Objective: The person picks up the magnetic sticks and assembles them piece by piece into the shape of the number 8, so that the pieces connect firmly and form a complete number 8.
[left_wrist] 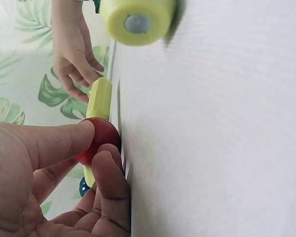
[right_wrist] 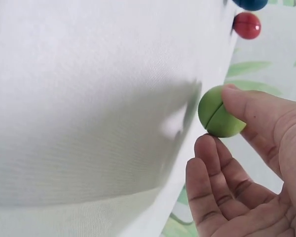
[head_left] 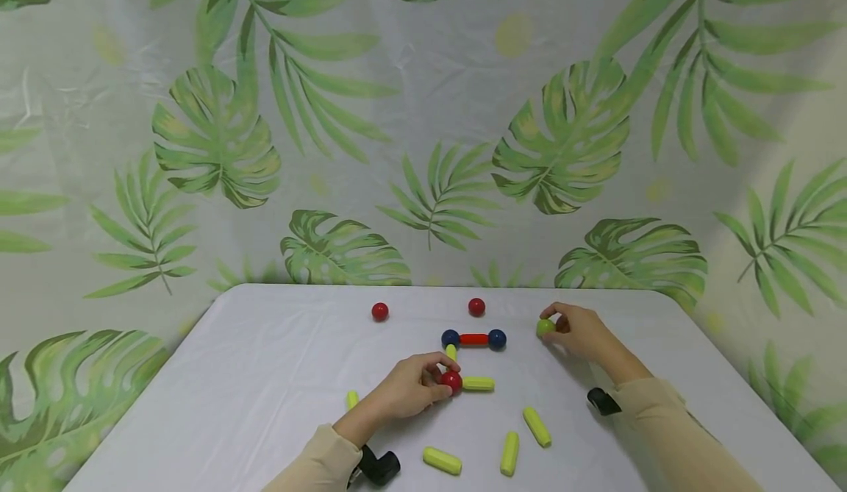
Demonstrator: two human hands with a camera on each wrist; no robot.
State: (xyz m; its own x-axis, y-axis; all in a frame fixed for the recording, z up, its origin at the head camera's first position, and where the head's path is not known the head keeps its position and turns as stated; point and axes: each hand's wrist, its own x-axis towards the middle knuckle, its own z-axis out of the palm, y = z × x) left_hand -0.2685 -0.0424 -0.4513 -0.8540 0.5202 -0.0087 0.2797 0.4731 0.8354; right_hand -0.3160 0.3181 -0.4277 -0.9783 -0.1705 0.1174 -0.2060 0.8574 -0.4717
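My left hand [head_left: 412, 387] pinches a red ball [head_left: 452, 382] between thumb and fingers. That ball joins two yellow-green rods: one rod [head_left: 478, 384] points right, and another rod [head_left: 451, 353] runs back to a dark blue ball [head_left: 450, 339]. From there a red rod [head_left: 473, 340] leads to a second dark blue ball [head_left: 497, 339]. At the right of the table, my right hand [head_left: 582, 332] holds a green ball [right_wrist: 221, 112] by thumb and fingertips, apart from the joined pieces. A seam line shows across the green ball in the right wrist view.
Two loose red balls, one at the left [head_left: 380, 312] and one nearer the middle [head_left: 476, 307], lie by the table's back edge. Loose yellow-green rods [head_left: 442, 460] [head_left: 509, 454] [head_left: 537, 426] lie in front. Another rod [head_left: 353, 400] is partly behind the left forearm. A leaf-patterned cloth hangs behind the table.
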